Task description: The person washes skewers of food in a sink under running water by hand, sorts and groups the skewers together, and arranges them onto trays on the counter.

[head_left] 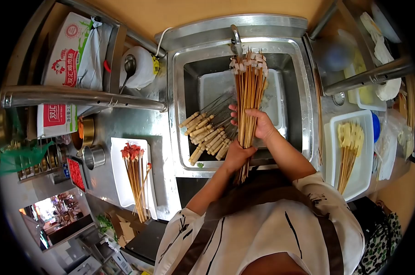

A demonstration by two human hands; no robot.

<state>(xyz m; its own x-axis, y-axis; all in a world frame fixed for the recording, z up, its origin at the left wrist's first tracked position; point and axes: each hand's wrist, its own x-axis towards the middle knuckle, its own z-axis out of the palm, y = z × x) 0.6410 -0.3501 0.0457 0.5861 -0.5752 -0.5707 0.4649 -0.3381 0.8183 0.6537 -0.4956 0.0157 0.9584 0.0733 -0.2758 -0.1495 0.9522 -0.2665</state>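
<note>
A thick bundle of bamboo skewers with small pale pink-white pieces on the far tips is held over the sink, below the faucet. My right hand wraps round the middle of the bundle, its fingertips showing on the left side. Lower down, my left hand is closed round the sticks near their bare ends. In the sink, left of the bundle, lie several metal skewers with wooden handles. A pale tray sits in the basin behind the bundle.
On the left counter, a white tray holds red-tipped skewers; a metal cup stands nearby. To the right, a white bin holds yellow-tipped skewers. Metal rails cross both sides above the counters.
</note>
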